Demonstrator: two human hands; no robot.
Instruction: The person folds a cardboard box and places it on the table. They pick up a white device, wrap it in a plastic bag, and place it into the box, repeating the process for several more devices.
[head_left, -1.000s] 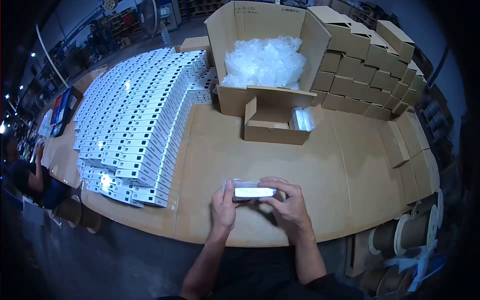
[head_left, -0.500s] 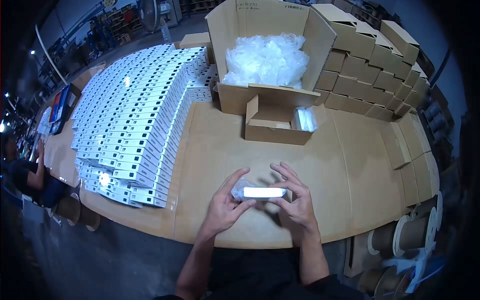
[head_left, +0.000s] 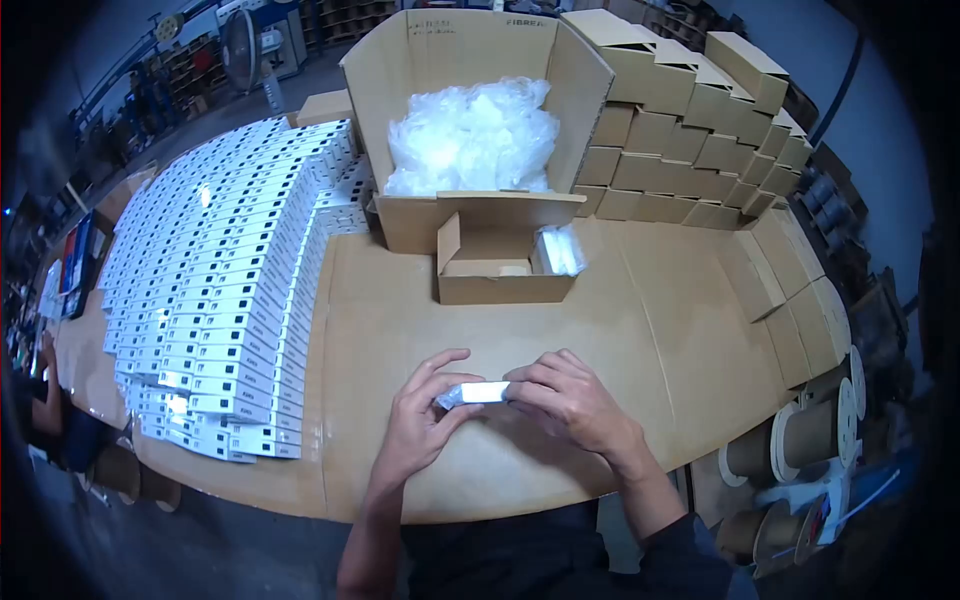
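Both hands are clamped on one small packet (head_left: 484, 392): the left hand (head_left: 418, 418) pinches its film-covered left end between thumb and fingers, and the right hand (head_left: 575, 400) has its fingertips bunched over the right end, hiding that end. The packet lies between the two hands, on the person's side of the carton (head_left: 505, 290) and apart from it. Its long axis runs roughly side to side, nearly in line with the carton's front wall, the right end a touch higher in view. Both hands touch the packet, and neither is clearly nearer the carton.

Inside the carton, at its right end, stands a wrapped bundle (head_left: 560, 250). Behind the carton is a big box (head_left: 470, 50) heaped with clear film (head_left: 475, 135). White boxes (head_left: 200, 290) are stacked to the carton's left, and brown boxes (head_left: 680, 140) behind it to the right.

Half a second ago the right fingers were spread, with more of the packet's white face showing; now they are drawn together on it. The whole view has also swung, so the carton appears farther left.
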